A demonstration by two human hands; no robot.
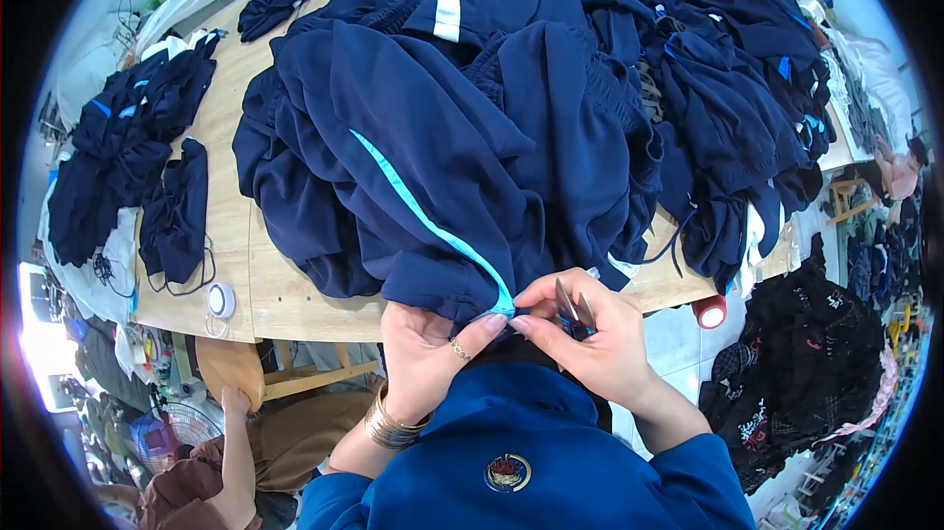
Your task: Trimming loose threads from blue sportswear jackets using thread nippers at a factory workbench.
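A navy garment with a light blue stripe (418, 210) lies over the near edge of the table. My left hand (433, 338) pinches its hem where the stripe ends, thumb on top. My right hand (590, 338) closes on the same spot from the other side, thumb and forefinger almost meeting my left thumb. A small pair of thread snips (572, 306) is tucked in my right hand, its dark blades pointing up and away from the cloth. The rest of the snips is hidden by my fingers.
More navy garments (728, 117) are heaped across the wooden table (197, 309), with smaller piles at left. A white tape measure (220, 300) and a red spool (709, 312) sit by the near edge. Dark clothes (806, 373) are piled low at right. Another person (236, 461) sits at lower left.
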